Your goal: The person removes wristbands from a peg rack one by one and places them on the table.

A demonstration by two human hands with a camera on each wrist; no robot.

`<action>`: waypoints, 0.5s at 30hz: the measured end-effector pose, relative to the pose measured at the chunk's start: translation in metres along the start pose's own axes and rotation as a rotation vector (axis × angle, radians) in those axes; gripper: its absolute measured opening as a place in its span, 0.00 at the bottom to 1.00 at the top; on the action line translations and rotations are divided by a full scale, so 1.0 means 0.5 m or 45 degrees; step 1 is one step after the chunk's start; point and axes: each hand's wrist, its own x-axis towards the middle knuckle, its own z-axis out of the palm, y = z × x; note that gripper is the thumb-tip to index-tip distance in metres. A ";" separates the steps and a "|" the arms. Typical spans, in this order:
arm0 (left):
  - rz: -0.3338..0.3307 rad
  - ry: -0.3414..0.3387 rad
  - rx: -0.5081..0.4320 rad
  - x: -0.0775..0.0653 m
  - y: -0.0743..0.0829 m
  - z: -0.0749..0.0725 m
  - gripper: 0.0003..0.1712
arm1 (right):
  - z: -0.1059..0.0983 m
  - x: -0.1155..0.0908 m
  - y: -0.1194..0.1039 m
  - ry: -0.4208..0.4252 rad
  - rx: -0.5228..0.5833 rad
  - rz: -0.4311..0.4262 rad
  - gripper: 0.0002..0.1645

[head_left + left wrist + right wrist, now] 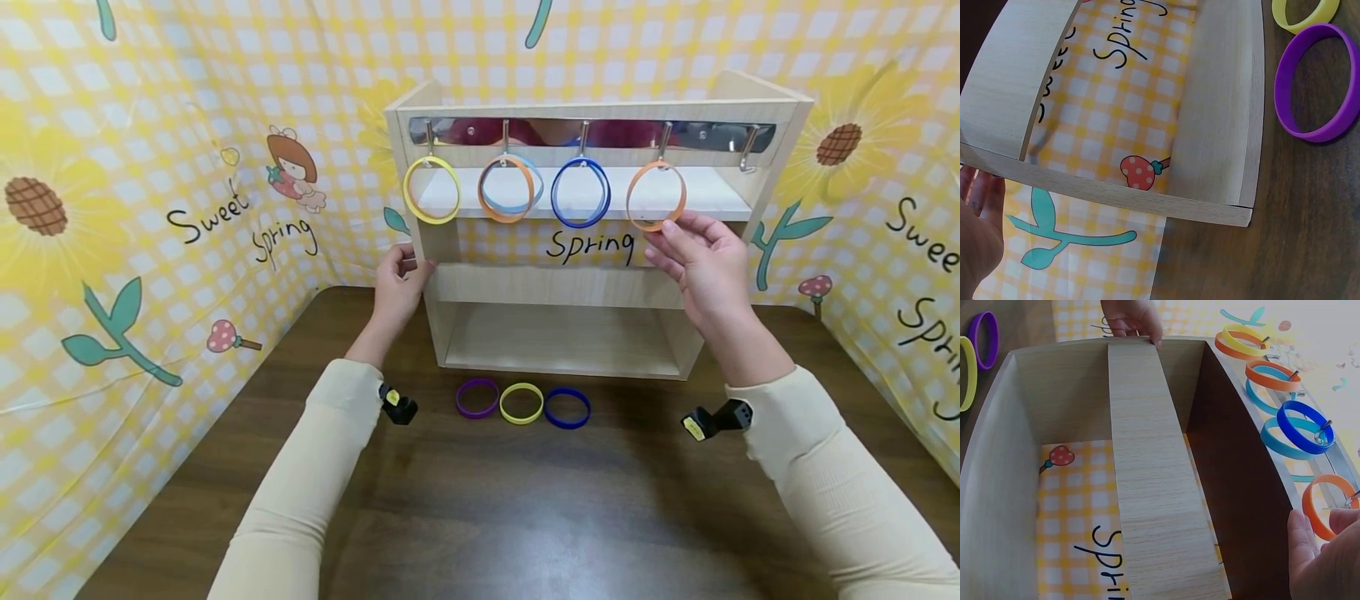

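Observation:
My right hand (708, 262) pinches the lower edge of an orange wristband (631, 200), which hangs around the fourth hook (665, 137) of a metal strip. Off to the left, my left hand (401, 283) grips the side panel of a wooden shelf unit (547, 287). A yellow wristband (407, 200) hangs from the first hook. The second hook carries an orange wristband (483, 200) and a light blue wristband (539, 185). On the third hook, blue wristbands (553, 200) overlap. The fifth hook (747, 150), at the right end, is bare.
On the brown table (480, 517), in front of the unit, lie a purple wristband (1285, 81), a yellow wristband (521, 422) and a dark blue wristband (567, 426) in a row. A yellow checked cloth (225, 108) with flowers surrounds the table at the back and sides.

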 end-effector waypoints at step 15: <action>0.010 -0.022 0.011 -0.005 0.010 -0.001 0.22 | 0.006 -0.005 -0.016 0.014 -0.021 0.010 0.25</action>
